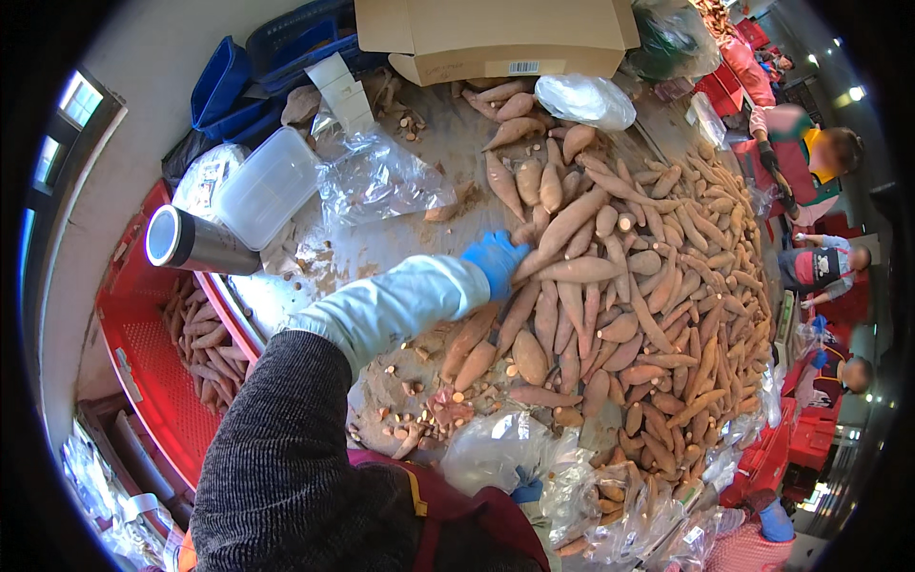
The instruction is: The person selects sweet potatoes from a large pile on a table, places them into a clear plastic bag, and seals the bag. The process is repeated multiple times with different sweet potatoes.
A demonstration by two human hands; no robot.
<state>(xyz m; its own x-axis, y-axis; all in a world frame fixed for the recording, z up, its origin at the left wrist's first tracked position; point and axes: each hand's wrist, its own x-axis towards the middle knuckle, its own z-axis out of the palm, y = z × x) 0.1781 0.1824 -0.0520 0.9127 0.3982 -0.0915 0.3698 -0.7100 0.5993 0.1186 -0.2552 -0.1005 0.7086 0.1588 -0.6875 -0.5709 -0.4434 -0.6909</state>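
My left hand (498,263), in a blue glove with a pale sleeve cover, reaches over the table to the near edge of a large heap of sweet potatoes (579,269). Its fingertips touch the sweet potatoes there; whether they close on one is not clear. Low in the view, close to my maroon apron (457,500), my right hand (527,490) shows as a small patch of blue glove at a clear plastic bag (493,447), which partly covers it. Cut ends and scraps (414,425) lie between the bag and the heap.
A red crate (154,386) with sweet potatoes stands at left. Beside it are a steel tumbler (221,247), a clear plastic box (270,189) and plastic film (386,179). Blue baskets (221,86) and a cardboard box (500,36) line the far side. Several people (822,268) work at right.
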